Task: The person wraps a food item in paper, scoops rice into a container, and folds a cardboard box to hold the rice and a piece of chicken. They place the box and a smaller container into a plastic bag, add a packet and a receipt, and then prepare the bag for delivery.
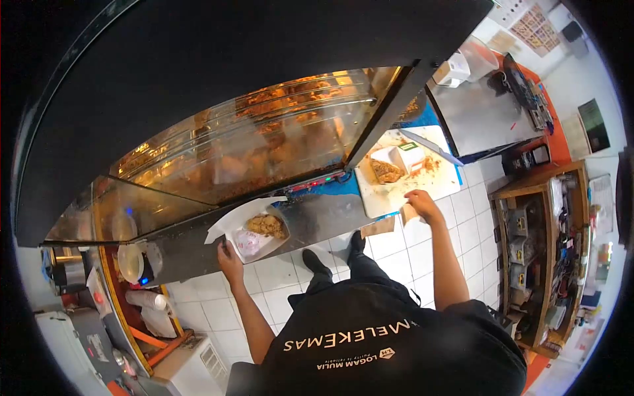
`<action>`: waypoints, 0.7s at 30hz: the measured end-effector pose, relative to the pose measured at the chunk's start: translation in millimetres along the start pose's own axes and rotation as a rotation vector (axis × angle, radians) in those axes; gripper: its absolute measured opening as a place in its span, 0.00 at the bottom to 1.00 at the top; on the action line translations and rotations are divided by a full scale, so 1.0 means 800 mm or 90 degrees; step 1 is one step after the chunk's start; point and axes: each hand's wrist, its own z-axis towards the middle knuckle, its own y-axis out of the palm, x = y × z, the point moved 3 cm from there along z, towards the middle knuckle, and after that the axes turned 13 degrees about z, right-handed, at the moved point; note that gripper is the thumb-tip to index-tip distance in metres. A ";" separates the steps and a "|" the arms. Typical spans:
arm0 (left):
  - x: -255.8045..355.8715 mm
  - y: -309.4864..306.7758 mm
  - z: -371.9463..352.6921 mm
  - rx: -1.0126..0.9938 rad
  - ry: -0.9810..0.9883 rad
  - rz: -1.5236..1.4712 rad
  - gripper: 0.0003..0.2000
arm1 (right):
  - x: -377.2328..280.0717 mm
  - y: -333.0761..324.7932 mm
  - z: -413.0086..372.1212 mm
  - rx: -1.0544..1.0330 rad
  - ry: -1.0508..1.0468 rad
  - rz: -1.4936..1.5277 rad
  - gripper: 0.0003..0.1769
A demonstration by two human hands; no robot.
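My left hand [230, 263] is closed on the left end of an open paper food box [269, 251]. In this box lie a piece of fried chicken [265, 226] and a white wrapped packet with red print [248, 243]. My right hand [424, 204] is at the front edge of a white cutting board [376, 203], fingers loosely bent and apart, with nothing plainly held. On that board are another piece of fried chicken [386, 171], a white box with green print [411, 157], a knife [429, 145] and scattered crumbs.
A glass-fronted heated display case [264, 145] full of fried food rises over the counter [191, 245]. Brown cardboard flaps [378, 226] show below the board. Wooden shelves [551, 251] with goods stand at right; a metal worktop [479, 109] lies beyond the board.
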 end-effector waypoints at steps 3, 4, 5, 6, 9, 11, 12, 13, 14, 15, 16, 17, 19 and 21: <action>-0.004 0.021 0.017 0.027 0.063 0.139 0.20 | 0.022 0.035 0.043 0.022 0.064 0.121 0.29; -0.007 0.030 0.022 0.048 0.098 0.192 0.19 | 0.015 0.048 0.043 0.063 0.143 0.149 0.28; 0.013 0.021 0.016 0.016 0.072 0.186 0.18 | 0.027 0.053 0.065 0.032 0.146 0.140 0.25; 0.016 0.024 0.018 0.045 0.083 0.193 0.18 | 0.036 0.058 0.085 0.035 0.131 0.154 0.21; 0.009 0.023 0.004 0.082 0.095 0.217 0.18 | 0.074 0.053 0.127 0.101 0.043 0.178 0.17; 0.015 0.017 -0.014 0.050 0.094 0.230 0.17 | 0.105 0.037 0.141 0.125 -0.143 0.099 0.23; -0.002 0.020 -0.021 0.081 0.146 0.223 0.17 | 0.116 0.019 0.148 0.144 -0.241 0.059 0.26; -0.021 0.026 -0.034 0.109 0.203 0.214 0.16 | 0.114 -0.003 0.132 0.139 -0.139 0.013 0.24; 0.007 0.019 -0.064 0.108 0.229 0.231 0.15 | 0.068 -0.030 0.078 0.143 -0.186 -0.103 0.22; 0.014 0.023 -0.086 0.172 0.255 0.273 0.15 | 0.067 -0.058 0.062 0.121 -0.164 -0.099 0.21; 0.000 0.027 -0.096 0.166 0.281 0.282 0.15 | 0.068 -0.089 0.054 0.100 -0.143 -0.091 0.20; 0.047 0.023 -0.125 0.113 0.220 0.256 0.15 | 0.058 -0.130 0.041 0.118 -0.170 -0.104 0.19; 0.123 0.042 -0.179 0.101 0.237 0.245 0.15 | 0.043 -0.209 -0.003 0.128 -0.210 -0.137 0.18; 0.236 0.061 -0.259 0.027 0.206 0.270 0.16 | 0.041 -0.297 -0.023 0.123 -0.181 -0.147 0.17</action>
